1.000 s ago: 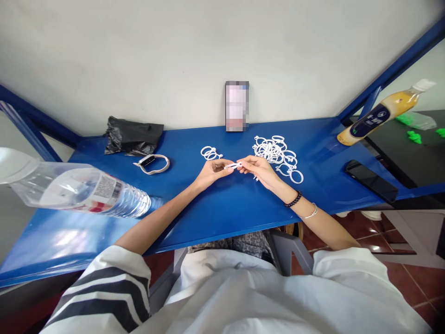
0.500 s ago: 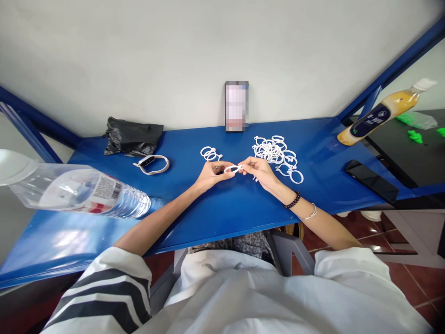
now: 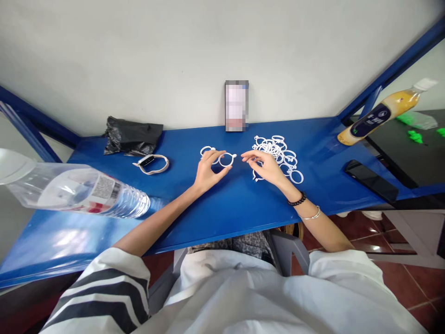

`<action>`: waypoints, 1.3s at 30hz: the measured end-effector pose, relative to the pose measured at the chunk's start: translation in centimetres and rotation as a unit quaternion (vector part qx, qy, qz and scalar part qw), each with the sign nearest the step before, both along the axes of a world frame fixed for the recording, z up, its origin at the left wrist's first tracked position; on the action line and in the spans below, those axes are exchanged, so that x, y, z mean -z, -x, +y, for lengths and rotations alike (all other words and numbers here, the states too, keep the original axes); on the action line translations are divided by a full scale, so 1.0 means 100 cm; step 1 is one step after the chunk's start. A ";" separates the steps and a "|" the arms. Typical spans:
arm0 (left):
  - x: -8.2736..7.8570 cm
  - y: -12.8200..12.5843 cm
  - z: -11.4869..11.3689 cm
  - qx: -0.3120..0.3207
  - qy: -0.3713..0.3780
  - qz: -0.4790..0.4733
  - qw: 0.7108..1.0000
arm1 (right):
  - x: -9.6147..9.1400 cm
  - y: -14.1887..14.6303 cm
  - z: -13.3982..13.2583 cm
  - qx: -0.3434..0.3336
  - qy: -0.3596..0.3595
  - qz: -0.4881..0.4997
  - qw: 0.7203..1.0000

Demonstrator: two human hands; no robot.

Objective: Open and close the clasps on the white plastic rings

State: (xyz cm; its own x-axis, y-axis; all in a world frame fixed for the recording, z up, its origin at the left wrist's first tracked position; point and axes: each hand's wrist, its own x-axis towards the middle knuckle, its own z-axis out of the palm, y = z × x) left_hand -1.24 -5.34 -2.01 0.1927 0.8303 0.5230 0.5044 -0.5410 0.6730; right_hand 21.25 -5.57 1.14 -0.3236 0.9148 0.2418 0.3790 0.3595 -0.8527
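A thin white plastic ring [image 3: 233, 161] with a small knob lies at the fingertips of my left hand [image 3: 207, 172]. The thumb and fingers of that hand are spread apart, and the ring is not pinched. Behind those fingers another white ring [image 3: 206, 148] is partly hidden. To the right, my right hand [image 3: 267, 168] hovers over the front of a heap of similar rings [image 3: 270, 147]. Its fingers are loosely stretched toward the left, with nothing visible in them. One ring of the heap shows just below the right fingers.
A blue table [image 3: 208, 213] runs along the wall. On it are a black plastic bag [image 3: 134, 137], a watch [image 3: 156, 170], a large water bottle [image 3: 93, 192], a propped phone [image 3: 237, 106] and a dark phone [image 3: 371, 181]. A yellow drink bottle [image 3: 382, 113] stands right.
The ring held between both hands has been let go and now lies by the left fingertips. My left fingers have spread; my right hand has moved slightly right and opened.
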 end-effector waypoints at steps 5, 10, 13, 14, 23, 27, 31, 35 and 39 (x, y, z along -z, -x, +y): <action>0.007 0.012 0.012 -0.127 -0.019 0.028 0.991 | -0.003 -0.011 0.003 -0.049 -0.048 -0.142 0.987; 0.017 0.017 0.019 -0.192 0.012 0.022 0.981 | -0.006 -0.016 0.000 -0.105 -0.031 -0.214 0.971; 0.021 0.016 0.020 -0.197 0.046 0.018 0.979 | -0.003 -0.018 0.001 -0.121 -0.017 -0.235 0.964; 0.021 0.016 0.021 -0.196 0.056 0.019 0.979 | -0.002 -0.018 0.001 -0.123 -0.019 -0.239 0.963; 0.019 0.013 0.017 -0.191 0.035 0.038 0.980 | 0.003 -0.013 0.002 -0.110 -0.017 -0.240 0.964; 0.012 0.010 0.012 -0.165 -0.027 0.057 0.984 | 0.003 -0.009 0.001 -0.104 -0.021 -0.228 0.968; 0.007 0.007 0.007 -0.111 -0.128 0.063 0.983 | 0.004 -0.004 0.000 -0.085 -0.033 -0.216 0.972; 0.005 0.005 0.005 -0.035 -0.174 0.069 0.982 | 0.006 0.002 -0.001 -0.046 -0.057 -0.154 0.985; 0.005 0.004 0.004 0.046 -0.178 0.081 0.980 | 0.011 0.009 -0.003 -0.012 -0.057 -0.050 0.997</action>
State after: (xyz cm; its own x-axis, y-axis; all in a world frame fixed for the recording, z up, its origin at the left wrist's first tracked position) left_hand -1.60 -4.99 -2.51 0.3629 0.5762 0.7324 0.5275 -0.7749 0.3482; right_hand 20.38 -5.88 0.02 -0.3729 0.8747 0.3096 0.4509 0.4625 -0.7634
